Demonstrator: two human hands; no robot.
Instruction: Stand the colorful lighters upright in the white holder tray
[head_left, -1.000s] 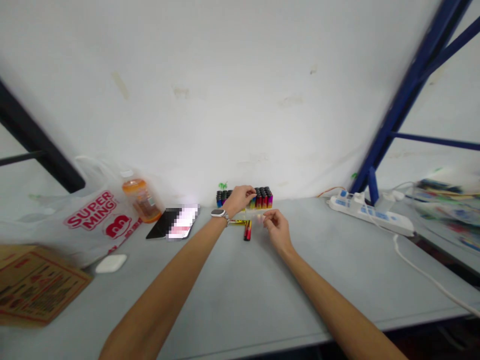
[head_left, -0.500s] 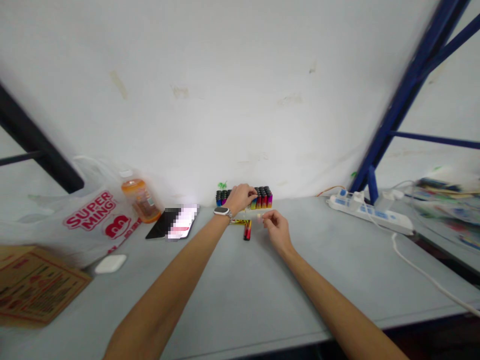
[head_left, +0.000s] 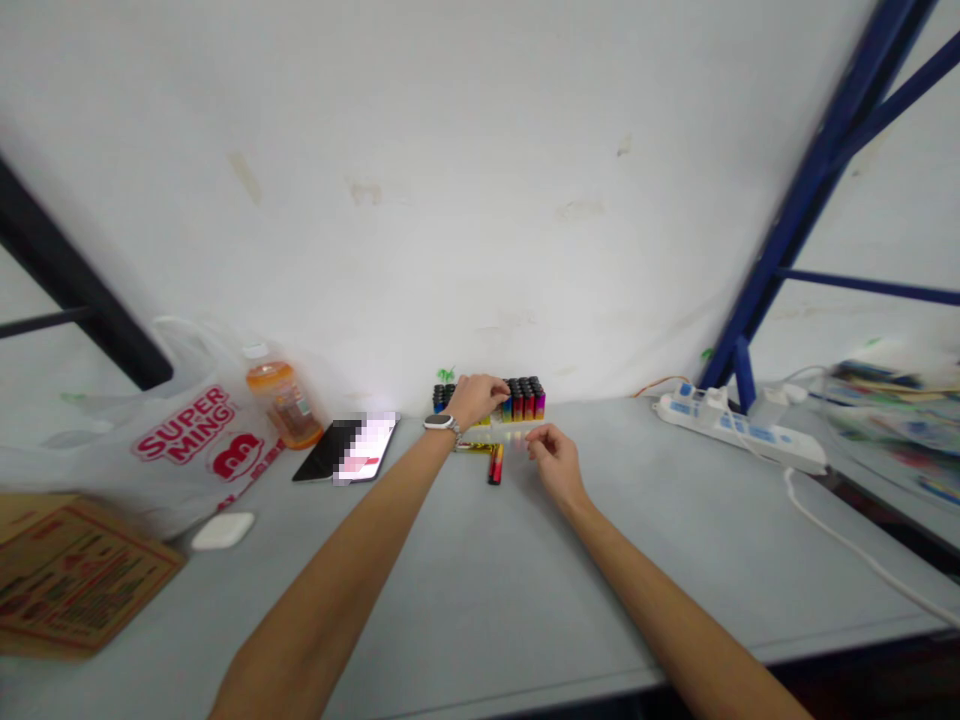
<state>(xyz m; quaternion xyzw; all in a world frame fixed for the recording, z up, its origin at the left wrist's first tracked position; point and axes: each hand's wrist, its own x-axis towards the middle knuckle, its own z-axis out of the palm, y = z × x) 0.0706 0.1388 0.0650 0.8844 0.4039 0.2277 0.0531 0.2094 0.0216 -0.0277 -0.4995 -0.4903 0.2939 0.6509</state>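
Colourful batteries with dark tops stand in rows against the wall. My left hand reaches over them, hiding the middle of the rows. Its fingers are pinched together near the battery tops; what they hold, if anything, I cannot make out. A red and orange battery lies on the table below, touching or nearly touching a yellow one that lies crosswise. To their right, my right hand is just above the table with thumb and fingertips drawn together. Anything in that pinch is too small to tell.
A tablet or phone, an orange drink bottle, a plastic bag, a white case and a cardboard box are on the left. A power strip with a white cable lies right, beside a blue frame.
My left fingertips have shifted slightly left over the battery rows. My right hand has hardly moved. The whole view has dipped a little.
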